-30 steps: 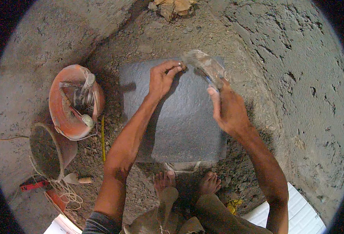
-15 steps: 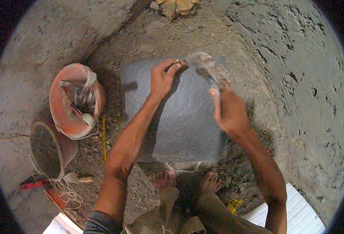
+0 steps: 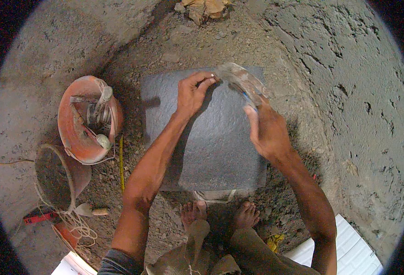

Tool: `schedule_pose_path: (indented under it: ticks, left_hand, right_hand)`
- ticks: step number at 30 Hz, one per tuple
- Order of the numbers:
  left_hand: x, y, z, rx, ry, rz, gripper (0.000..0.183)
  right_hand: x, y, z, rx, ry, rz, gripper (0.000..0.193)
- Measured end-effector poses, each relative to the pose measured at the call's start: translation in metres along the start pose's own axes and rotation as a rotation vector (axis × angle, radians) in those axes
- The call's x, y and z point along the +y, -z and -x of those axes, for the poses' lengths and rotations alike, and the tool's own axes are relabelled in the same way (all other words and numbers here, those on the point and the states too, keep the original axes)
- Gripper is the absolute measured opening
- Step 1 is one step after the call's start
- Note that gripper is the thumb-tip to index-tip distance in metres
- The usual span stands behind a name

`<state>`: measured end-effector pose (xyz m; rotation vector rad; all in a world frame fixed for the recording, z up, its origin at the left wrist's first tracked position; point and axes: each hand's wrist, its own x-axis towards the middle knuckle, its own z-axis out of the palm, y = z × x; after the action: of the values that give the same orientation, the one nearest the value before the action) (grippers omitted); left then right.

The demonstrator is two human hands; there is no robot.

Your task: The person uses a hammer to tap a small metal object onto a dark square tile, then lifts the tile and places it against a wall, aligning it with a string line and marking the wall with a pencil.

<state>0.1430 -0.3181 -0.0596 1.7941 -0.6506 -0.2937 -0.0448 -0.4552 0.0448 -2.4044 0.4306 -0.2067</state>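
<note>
A dark grey slab lies flat on the ground in front of my bare feet. My left hand is over its far part, thumb and fingers pinched together near the far edge. What they pinch is too small to make out. My right hand is closed around a dusty grey-brown tool with a bit of blue near the grip. Motion smears this tool, so its kind is unclear. Its far end is close to my left fingertips, above the slab's far right part.
To the left is an orange bucket with tools inside, then a dark open container. Nearby lie a trowel, cord and a yellow strip. A rough plastered wall rises at right. White sheets lie near.
The tool's far end has swung slightly left, closer to my left fingertips. My right hand has shifted a little left with it; my left hand stays almost in place.
</note>
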Motion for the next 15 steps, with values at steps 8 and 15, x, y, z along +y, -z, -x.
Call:
schedule_pose_path:
  ticks: [8, 15]
  left_hand:
    - [-0.013, 0.006, 0.003, -0.053, -0.047, -0.107, 0.016]
    - [0.003, -0.003, 0.0, 0.016, 0.006, 0.069, 0.014]
  right_hand:
    - [-0.012, -0.003, -0.018, -0.259, -0.213, 0.111, 0.031]
    - [0.004, 0.001, 0.002, -0.02, -0.054, 0.058, 0.031]
